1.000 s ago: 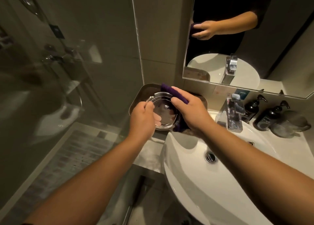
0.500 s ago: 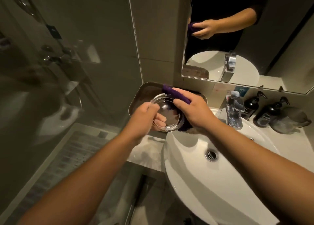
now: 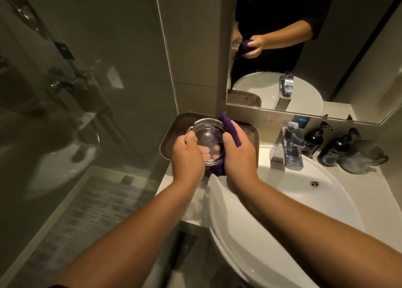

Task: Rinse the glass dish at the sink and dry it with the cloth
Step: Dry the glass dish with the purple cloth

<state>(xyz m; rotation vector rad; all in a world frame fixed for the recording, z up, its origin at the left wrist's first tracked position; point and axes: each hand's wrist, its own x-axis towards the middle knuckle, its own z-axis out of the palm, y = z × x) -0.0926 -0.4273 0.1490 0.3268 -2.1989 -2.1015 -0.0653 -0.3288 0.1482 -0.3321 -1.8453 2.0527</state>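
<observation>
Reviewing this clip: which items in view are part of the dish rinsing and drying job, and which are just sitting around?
In use:
- glass dish, held by the left hand
- purple cloth, pressed to the dish by the right hand
- sink and faucet, for rinsing

Lying about:
- metal tray beneath the hands
- two dark pump bottles
- clear jug
- mirror

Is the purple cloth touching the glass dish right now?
Touching. The head view shows the purple cloth pressed by the right hand against the far side of the glass dish.
</observation>
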